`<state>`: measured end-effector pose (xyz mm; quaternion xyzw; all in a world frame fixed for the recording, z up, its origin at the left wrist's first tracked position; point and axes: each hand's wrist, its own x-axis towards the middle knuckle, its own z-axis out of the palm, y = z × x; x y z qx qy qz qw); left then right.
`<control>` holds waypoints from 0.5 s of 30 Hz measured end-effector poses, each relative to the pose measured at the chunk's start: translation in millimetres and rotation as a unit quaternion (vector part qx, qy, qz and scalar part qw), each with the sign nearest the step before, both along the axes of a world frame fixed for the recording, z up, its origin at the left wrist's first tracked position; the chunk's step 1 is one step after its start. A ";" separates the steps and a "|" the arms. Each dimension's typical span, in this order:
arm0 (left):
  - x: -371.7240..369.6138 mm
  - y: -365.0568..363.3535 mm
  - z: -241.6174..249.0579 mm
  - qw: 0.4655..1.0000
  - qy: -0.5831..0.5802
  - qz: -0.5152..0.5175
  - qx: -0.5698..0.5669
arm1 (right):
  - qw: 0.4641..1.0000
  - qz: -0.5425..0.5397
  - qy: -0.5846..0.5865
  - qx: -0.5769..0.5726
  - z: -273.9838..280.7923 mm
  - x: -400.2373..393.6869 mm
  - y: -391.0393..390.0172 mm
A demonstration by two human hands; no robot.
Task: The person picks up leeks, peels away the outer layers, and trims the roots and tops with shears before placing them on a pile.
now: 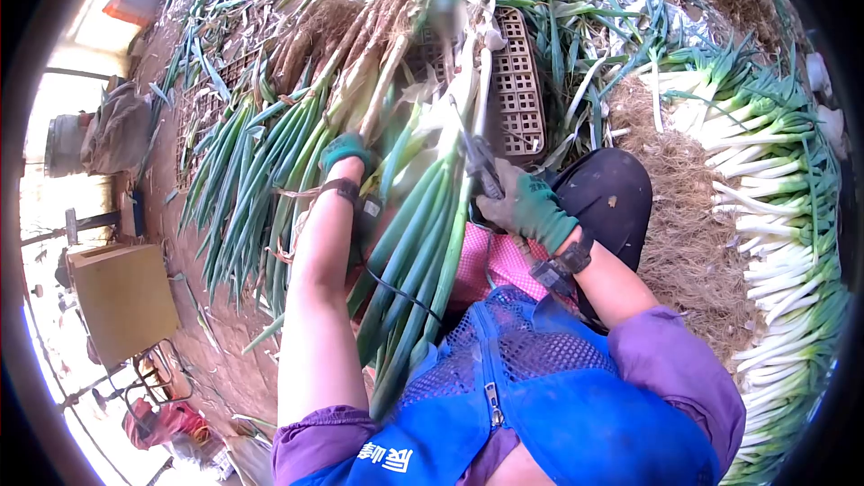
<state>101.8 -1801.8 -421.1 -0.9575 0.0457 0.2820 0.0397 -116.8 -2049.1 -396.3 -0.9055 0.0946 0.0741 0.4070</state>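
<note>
One lot of leeks (445, 160) lay stems over the crate (522, 81), leaves past its near edge, seemingly light, firm-stemmed, slick, leaf-fragile, best taken mid-stem; right hand (529, 204) curled round a dark tool (483, 167), left hand (345, 156) among the leeks, fingers hidden, its hold impossible to tell.

Gloved left hand (346, 157) stretched forward; gloved right hand (526, 209) curled.

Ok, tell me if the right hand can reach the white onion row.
Probably not directly: the right hand holds a dark tool, and the bent knee lies between it and the white onion row.
</note>
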 end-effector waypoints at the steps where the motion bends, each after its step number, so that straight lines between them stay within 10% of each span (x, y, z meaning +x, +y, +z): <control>1: -2.3 5.2 -0.5 0.999 -0.026 0.031 -0.035 | 1.000 0.001 0.001 0.018 2.5 1.1 -2.9; 6: 30.2 85.0 -0.7 0.945 -0.176 0.051 -0.270 | 0.995 -0.031 0.005 0.098 12.1 -1.8 -17.6; 15: 21.8 25.0 248.7 0.943 -0.283 -0.118 -0.129 | 0.983 -0.009 0.048 0.176 30.8 -17.3 -11.3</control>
